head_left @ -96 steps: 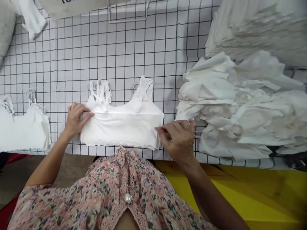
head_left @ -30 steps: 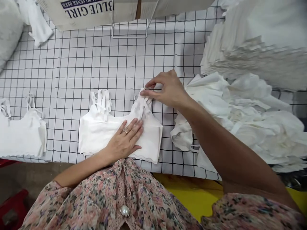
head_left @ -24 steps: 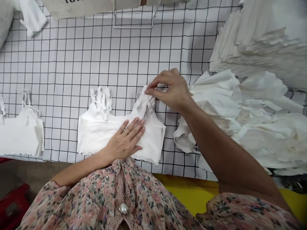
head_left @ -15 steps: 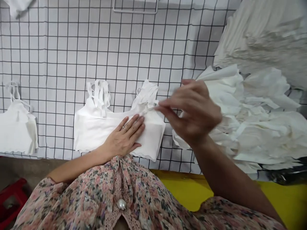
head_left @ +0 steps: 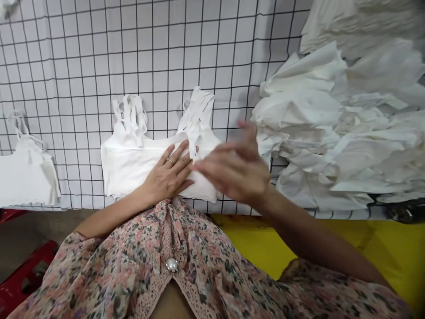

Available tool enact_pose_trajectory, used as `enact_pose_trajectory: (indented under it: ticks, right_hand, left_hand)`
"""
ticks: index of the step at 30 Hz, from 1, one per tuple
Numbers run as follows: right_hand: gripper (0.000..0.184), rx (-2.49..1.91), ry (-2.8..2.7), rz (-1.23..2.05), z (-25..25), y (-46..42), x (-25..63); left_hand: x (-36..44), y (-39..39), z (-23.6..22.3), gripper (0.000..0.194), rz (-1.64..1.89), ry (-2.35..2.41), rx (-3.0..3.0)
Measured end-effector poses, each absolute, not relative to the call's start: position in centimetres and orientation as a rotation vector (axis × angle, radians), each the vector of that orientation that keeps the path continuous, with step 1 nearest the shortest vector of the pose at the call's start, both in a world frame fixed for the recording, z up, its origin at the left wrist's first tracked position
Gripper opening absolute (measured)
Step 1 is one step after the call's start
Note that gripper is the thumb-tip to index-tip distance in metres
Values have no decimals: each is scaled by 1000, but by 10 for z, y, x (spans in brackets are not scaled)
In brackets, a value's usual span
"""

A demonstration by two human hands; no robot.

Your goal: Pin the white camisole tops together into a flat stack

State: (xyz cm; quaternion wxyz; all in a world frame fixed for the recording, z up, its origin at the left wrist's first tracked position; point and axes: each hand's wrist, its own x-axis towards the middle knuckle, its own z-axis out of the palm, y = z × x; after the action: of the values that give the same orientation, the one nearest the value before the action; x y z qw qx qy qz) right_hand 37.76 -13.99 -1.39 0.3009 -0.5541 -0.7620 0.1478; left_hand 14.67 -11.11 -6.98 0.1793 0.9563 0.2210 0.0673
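A stack of white bras (head_left: 128,166) with thin straps lies on the grid-patterned cloth in front of me. The straps bunch into two groups, left straps (head_left: 131,115) and right straps (head_left: 199,108), above the cups. My left hand (head_left: 169,175), with a ring on one finger, presses flat on the middle of the stack, fingers spread. Over the right cup hovers my right hand (head_left: 235,170), smeared by motion. Its fingertips point left, close to the left hand's fingers and a strap end; whether they hold anything is unclear.
A loose heap of white bras (head_left: 312,133) covers the right side, with a neater pile (head_left: 358,26) behind it. Another white bra stack (head_left: 28,175) sits at the far left. Below the table edge are a red plastic stool (head_left: 29,279) and a yellow surface (head_left: 252,243).
My right hand has moved left and lower, from beside the right straps to over the right cup. My left hand still lies on the stack. The view has shifted slightly.
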Motion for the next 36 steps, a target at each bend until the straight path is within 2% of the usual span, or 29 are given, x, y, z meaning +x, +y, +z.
enact_pose_trajectory:
  ticks: [3, 6, 11, 12, 15, 18, 21, 24, 29, 36]
  right_hand:
    - [19, -1431, -1942, 399, -18, -84, 390]
    - [11, -1538, -1797, 536, -42, -36, 400]
    - [9, -1731, -1788, 579, -68, -9, 411]
    - [13, -1784, -1815, 529, -64, -15, 410]
    - [49, -1785, -1964, 286, -41, -59, 390]
    - [71, -1610, -2147, 105, -31, -123, 346]
    - [89, -1536, -2285, 92, -53, -175, 311]
    - [99, -1702, -2302, 177, -81, -203, 316]
    - [99, -1986, -2170, 138, -82, -221, 355]
    - [91, -1882, -2166, 137, -80, -203, 318]
  left_hand:
    - [143, -111, -70, 64, 212, 622, 2737]
    - [142, -111, -71, 64, 195, 612, 2773]
    - [143, -110, -70, 68, 277, 589, 2769]
    - [141, -110, -66, 70, 347, 573, 2751]
    - [122, -110, -45, 78, 573, 618, 2687]
    - [97, -114, -30, 77, 610, 898, 2660]
    - [80, -121, -39, 85, 476, 1159, 2619]
    - [76, -128, -64, 100, 363, 1276, 2581]
    - [85, -132, -81, 102, 360, 1291, 2567]
    - [108, -134, -84, 93, 374, 1388, 2526]
